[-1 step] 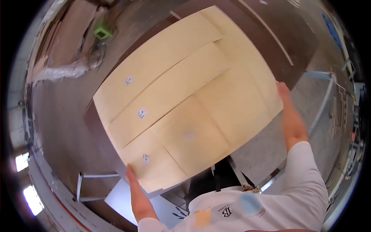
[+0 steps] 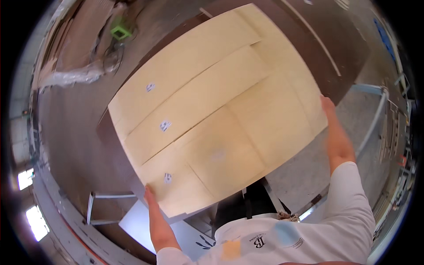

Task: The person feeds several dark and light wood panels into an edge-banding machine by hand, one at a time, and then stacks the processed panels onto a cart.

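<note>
In front of me is a large pale yellow board [image 2: 212, 101], tilted in the view, with long seams and creases across its face. Several small printed labels [image 2: 165, 126] are stuck on it. My left hand [image 2: 150, 194] grips its near left edge, and my right hand [image 2: 327, 104] holds the right edge. The fingers of both hands are mostly hidden at the board's rim. Beneath the board's far side lies a larger dark brown sheet [image 2: 327, 26].
A thin pale strip [image 2: 314, 35] lies on the brown sheet. Metal frames stand at right [image 2: 370, 119] and lower left [image 2: 112, 195]. A white panel [image 2: 143, 225] is near my left forearm. Beyond are a green stool [image 2: 120, 32], clear plastic film [image 2: 73, 77] and brown sheets [image 2: 81, 35].
The whole scene has shifted slightly in the view. Both hands stay at the same edges of the board, whose far corner now sits a little farther right and higher.
</note>
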